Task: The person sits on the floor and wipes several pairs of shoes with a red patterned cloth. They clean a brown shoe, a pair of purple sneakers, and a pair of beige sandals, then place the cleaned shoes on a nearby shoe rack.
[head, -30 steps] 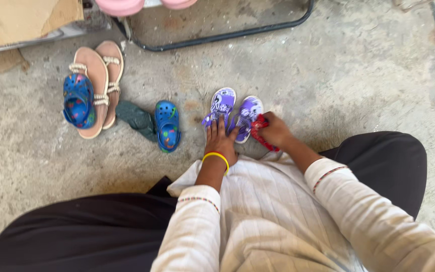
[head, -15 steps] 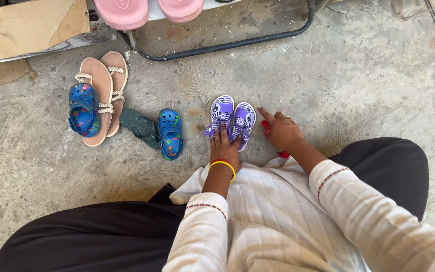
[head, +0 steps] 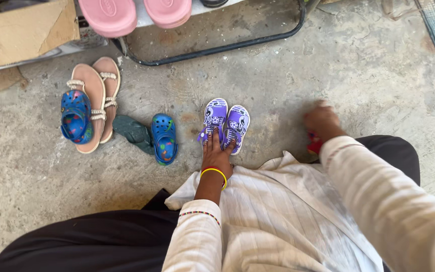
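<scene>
A pair of small purple sandals (head: 225, 121) lies side by side on the concrete floor in front of me. My left hand (head: 215, 151), with a yellow bangle at the wrist, rests its fingers on the heel ends of both sandals. My right hand (head: 321, 121) is off to the right, blurred, closed on a small red thing (head: 314, 144) that shows just below it. What the red thing is cannot be told.
A small blue clog (head: 164, 138) and a dark green slipper (head: 133, 132) lie to the left. Farther left, another blue clog (head: 75, 116) sits on a pair of tan sandals (head: 99, 95). Pink slippers (head: 137, 12), a black metal frame (head: 217, 48) and a cardboard box (head: 23, 30) are at the back.
My right hand has drawn away from the purple sandals to the right, taking the red thing with it. My left hand stays on the sandals' heels.
</scene>
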